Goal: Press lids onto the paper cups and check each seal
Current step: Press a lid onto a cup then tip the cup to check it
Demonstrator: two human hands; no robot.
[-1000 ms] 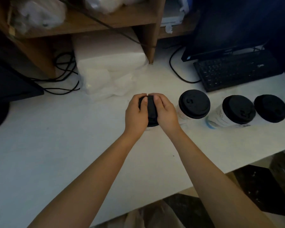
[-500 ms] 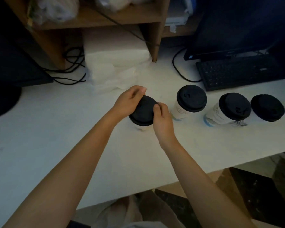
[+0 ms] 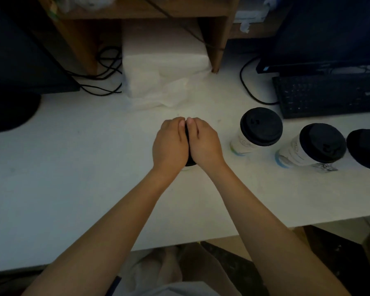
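My left hand (image 3: 170, 144) and my right hand (image 3: 204, 142) lie side by side, palms down, on top of a paper cup with a black lid (image 3: 189, 162). Only a thin sliver of that lid shows between and below the hands; the cup body is almost fully hidden. To the right stand three more white paper cups with black lids on: one (image 3: 260, 127) nearest, a second (image 3: 322, 143) further right, and a third (image 3: 365, 148) cut by the frame edge.
The white counter (image 3: 73, 178) carries a stack of white napkins (image 3: 165, 75) behind the hands, black cables (image 3: 107, 71), a keyboard (image 3: 327, 95) and monitor (image 3: 333, 33) at back right, a wooden shelf (image 3: 216, 35), and a dark object (image 3: 13, 71) at left.
Half a second ago my hands gripped the lid's rim from the sides with the lid top exposed. Now both hands cover the lid from above, fingertips meeting at the far side.
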